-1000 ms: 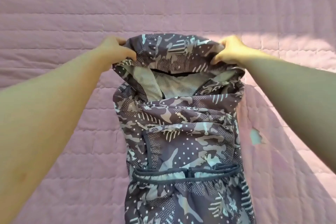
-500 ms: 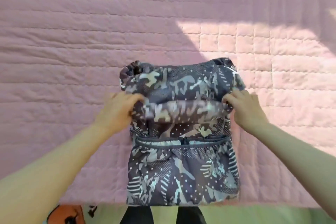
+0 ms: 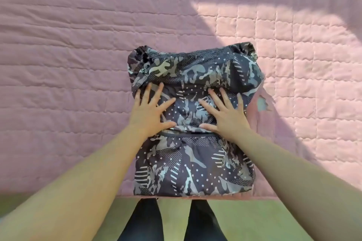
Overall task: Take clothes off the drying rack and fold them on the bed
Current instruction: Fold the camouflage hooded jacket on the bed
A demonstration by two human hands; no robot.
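My left hand point(image 3: 150, 112) and my right hand point(image 3: 225, 114) lie flat on the folded jacket point(image 3: 195, 168), both with the fingers point(image 3: 159, 92) straight and spread, so I grasp nothing; I only press the cloth down with my palms. The two hands are side by side near the middle of the jacket, a little apart, with the thumbs pointing toward each other just beyond a dark elastic band point(image 3: 186, 134) that runs across the cloth. The jacket has a camouflage pattern in dark grey, light grey and white, with dots and stripes. It lies on the pink quilted bedcover point(image 3: 78, 45), and its near edge reaches the near edge of the bed. Its far corners are a bit bunched on the left and on the right. Sunlight falls on the far right part of the bedcover, and there is a small pale teal mark point(image 3: 262, 103) on the cover just right of the jacket. Below the bed edge I see my legs point(image 3: 145, 219) in dark trousers and a greenish floor point(image 3: 264, 219).
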